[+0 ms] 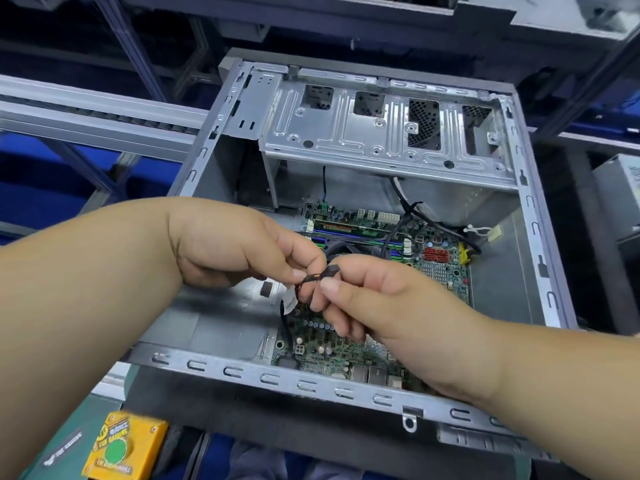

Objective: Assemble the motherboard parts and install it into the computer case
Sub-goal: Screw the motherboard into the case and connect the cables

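Cable connector in hand, over the case

Left hand (239,249) and right hand (377,299) both pinch the small black connector (327,273) — best orient it before lowering to the motherboard (440,271).

Bright, even light falls from overhead, and the metal drive cage (381,133) at twelve o'clock shines with soft glare. Shadows are faint, pooling under that cage and beneath the forearms. The centre is fairly sharp; the yellow box (126,446) at seven o'clock is blurred. Straight rails bow toward the edges from wide-angle distortion, and the corners darken.
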